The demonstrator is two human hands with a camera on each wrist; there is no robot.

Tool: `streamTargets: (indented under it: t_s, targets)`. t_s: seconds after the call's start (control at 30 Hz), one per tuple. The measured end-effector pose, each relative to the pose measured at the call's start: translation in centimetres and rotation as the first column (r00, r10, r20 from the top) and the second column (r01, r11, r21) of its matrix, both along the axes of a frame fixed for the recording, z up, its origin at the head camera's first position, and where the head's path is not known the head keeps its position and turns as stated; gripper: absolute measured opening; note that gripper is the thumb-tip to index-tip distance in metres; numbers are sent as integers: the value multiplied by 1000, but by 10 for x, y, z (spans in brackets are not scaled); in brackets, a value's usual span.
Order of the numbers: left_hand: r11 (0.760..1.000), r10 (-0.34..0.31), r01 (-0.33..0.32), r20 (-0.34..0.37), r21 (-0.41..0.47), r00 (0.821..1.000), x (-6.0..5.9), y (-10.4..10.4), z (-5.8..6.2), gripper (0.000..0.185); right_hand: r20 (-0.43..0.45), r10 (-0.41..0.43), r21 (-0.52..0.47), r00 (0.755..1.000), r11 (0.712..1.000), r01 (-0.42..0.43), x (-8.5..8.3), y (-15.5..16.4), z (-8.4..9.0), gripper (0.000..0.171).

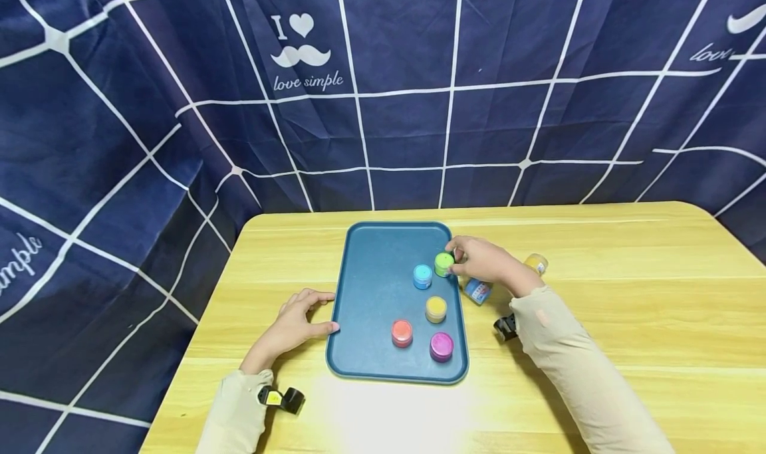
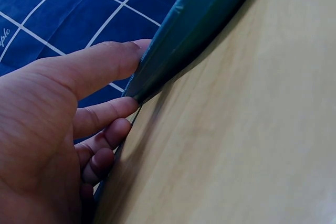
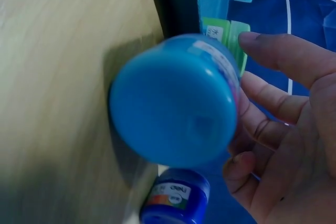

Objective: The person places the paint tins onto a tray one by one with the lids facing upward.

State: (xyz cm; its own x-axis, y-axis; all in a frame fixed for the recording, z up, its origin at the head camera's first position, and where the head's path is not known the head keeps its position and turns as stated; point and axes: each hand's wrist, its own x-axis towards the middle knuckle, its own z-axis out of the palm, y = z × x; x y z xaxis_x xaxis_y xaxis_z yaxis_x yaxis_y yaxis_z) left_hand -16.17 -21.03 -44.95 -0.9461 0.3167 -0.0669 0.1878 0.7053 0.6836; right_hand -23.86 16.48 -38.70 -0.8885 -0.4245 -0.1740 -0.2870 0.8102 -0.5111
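My right hand (image 1: pixel 483 260) pinches a small green lidded jar (image 1: pixel 444 264) between thumb and index finger at the tray's right side. In the right wrist view, the thumb lies on the green jar's lid (image 3: pixel 239 45). My left hand (image 1: pixel 297 321) touches the left rim of a dark teal tray (image 1: pixel 371 254), thumb and index finger spread along it. On the tray stand a light blue jar (image 1: pixel 422 276), a yellow jar (image 1: pixel 435 309), a red jar (image 1: pixel 402 333) and a purple jar (image 1: pixel 441 346).
Right of the tray, a labelled blue jar (image 1: pixel 477 291) and another yellow jar (image 1: pixel 536 264) are on the wooden table (image 1: pixel 628 294). In the right wrist view, a light blue jar (image 3: pixel 173 103) fills the foreground, with a dark blue jar (image 3: pixel 176 195) below it. A dark cloth (image 1: pixel 407 135) hangs behind.
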Motion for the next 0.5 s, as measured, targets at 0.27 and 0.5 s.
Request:
streamTargets:
  t_s: [0.27, 0.5]
  targets:
    - [1000, 2, -2, 2, 4, 1000, 0, 0, 0, 59, -53, -1, 15, 999, 1000, 2, 8, 14, 8, 42]
    - [1000, 5, -5, -7, -1, 1000, 1, 0, 0, 58, -77, 9, 36, 997, 999, -7, 15, 25, 11, 44]
